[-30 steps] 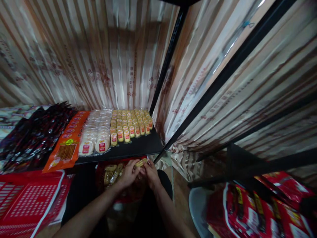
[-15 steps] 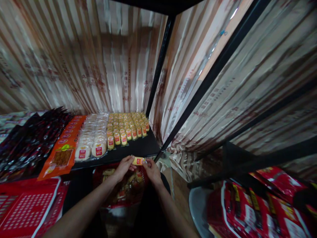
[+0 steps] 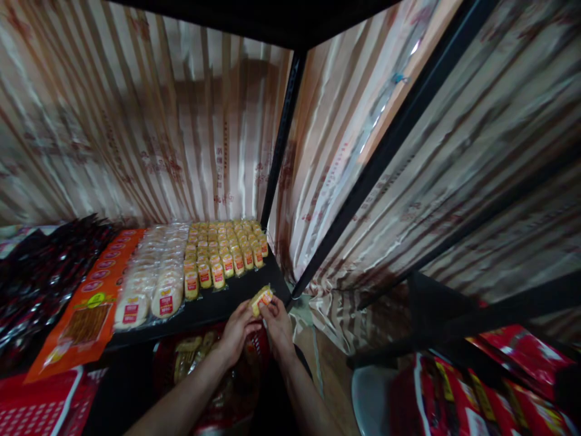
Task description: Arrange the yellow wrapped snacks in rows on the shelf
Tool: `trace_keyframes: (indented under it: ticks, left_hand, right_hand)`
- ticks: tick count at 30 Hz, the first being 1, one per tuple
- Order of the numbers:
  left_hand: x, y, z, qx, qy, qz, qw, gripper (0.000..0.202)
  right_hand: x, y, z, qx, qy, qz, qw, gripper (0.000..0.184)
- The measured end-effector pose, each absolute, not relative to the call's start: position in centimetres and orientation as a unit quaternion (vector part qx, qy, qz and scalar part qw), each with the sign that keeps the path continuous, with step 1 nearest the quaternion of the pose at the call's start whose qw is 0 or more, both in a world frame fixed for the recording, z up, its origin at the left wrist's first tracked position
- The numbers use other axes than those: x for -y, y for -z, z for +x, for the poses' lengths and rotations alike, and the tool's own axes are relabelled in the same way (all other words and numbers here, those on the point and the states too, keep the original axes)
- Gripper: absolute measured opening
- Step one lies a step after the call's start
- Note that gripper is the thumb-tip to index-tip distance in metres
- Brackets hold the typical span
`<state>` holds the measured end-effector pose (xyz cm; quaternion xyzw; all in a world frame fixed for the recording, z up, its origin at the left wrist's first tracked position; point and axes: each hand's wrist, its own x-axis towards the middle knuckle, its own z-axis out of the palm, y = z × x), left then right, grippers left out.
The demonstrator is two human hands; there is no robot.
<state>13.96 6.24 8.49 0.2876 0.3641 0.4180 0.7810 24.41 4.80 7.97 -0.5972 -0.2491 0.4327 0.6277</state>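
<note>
Holding a small yellow snack packet (image 3: 261, 299) between both hands, I have it pinched at the front edge of the black shelf (image 3: 213, 310), close to the shelf's right corner. My left hand (image 3: 239, 330) grips the packet's lower left end with thumb and fingertips closed on it; my right hand (image 3: 276, 324) closes on its right side, fingers curled around the wrapper. The packet sits tilted, its red label facing up, just above the shelf edge; I cannot tell whether it touches the board.

On the shelf behind it, rows of yellow packets (image 3: 224, 251) of the same kind stand in tidy lines running toward the back. Just left of them lies a column of round white cakes in clear wrap (image 3: 152, 281), each with a red label. Further left is a stack of orange flat packs (image 3: 88, 303), and beyond those a heap of dark glossy packets (image 3: 36, 272). A black upright post (image 3: 276, 145) rises at the shelf's back right corner, with striped shiny curtain (image 3: 149, 121) hanging behind.

Below my wrists is a red bag holding wrapped snacks (image 3: 200, 363). A red plastic basket (image 3: 40, 406) shows at bottom left, and red packages (image 3: 472, 393) fill the lower right, beside a grey stool seat (image 3: 370, 393).
</note>
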Motion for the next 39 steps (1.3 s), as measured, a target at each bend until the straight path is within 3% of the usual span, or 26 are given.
trace_keyframes:
  ticks: [4,15,17,22,26,32,39]
  left_hand:
    - [-7.4,-8.5,15.6,-0.391,-0.392,0.316,0.770,0.042]
    - [-12.5,-9.3,19.8,-0.486,-0.342,0.478,0.647,0.035]
    - [-13.2,-9.4,20.2,-0.515,-0.335,0.549,0.567,0.037]
    - [-14.4,-9.3,20.2,-0.524,-0.318,0.756,0.231,0.045]
    - [-15.4,-8.3,20.0,-0.474,-0.271,0.831,0.106,0.053]
    - [-16.5,-5.9,19.8,-0.450,-0.251,0.857,0.031,0.056]
    - [-16.7,-4.8,19.7,-0.442,-0.258,0.859,0.022,0.054]
  right_hand:
    - [-6.2,-7.9,25.2,0.275,-0.408,-0.606,0.625,0.061]
    - [-11.5,-8.0,27.9,0.365,-0.304,-0.633,0.611,0.060]
    - [-12.6,-8.1,28.4,0.385,-0.249,-0.665,0.589,0.060]
    - [-15.0,-8.2,29.6,0.454,-0.124,-0.733,0.491,0.055]
    - [-16.8,-7.9,30.2,0.486,-0.065,-0.734,0.470,0.051]
    - [-19.0,-7.4,30.3,0.500,-0.043,-0.714,0.488,0.051]
    - [-20.2,-6.9,30.3,0.491,-0.082,-0.720,0.484,0.054]
